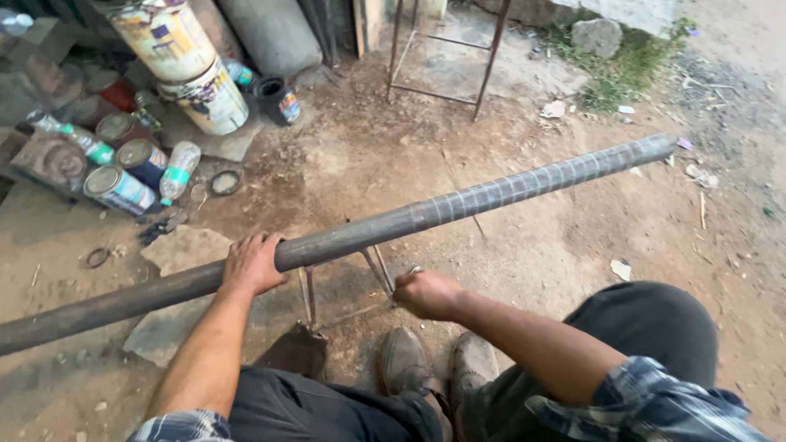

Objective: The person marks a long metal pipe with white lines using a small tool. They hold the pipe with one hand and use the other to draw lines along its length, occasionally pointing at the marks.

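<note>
- Head view, looking down: a person crouches on bare dirt ground point(573, 245), knees in dark trousers, two dusty shoes point(438, 364) between them.
- A long dark metal pipe point(352, 236) crosses the view from lower left to upper right. Its far half bears pale ring marks and lines along it, like a drawn grid.
- The pipe rests on a low stand point(372, 282) of thin rods, just in front of the shoes.
- The left hand point(252, 263) lies over the pipe, fingers curled round it, gripping it steady.
- The right hand point(427, 293) is clenched just below the pipe, near the stand. A small pale tip shows at its thumb side; what it holds I cannot tell.
- Step in hand, as I judge it: steadying the pipe on the stand while the right hand works at it beside the support. Any further move seems to need the left grip kept firm, so the round pipe does not roll.
- Upper left: a large pale drum point(184, 61) lies tilted, with blue, yellow and red patches on its label.
- Left of it: several round paint tins point(119, 190) on their sides, with grey lids and blue or red walls.
- Among them: clear plastic bottles point(176, 172) with green and blue label bands.
- By the drum: a small black can point(277, 98) with a bright label.
- Top centre: a rusty rod frame point(446, 49) stands upright.
</note>
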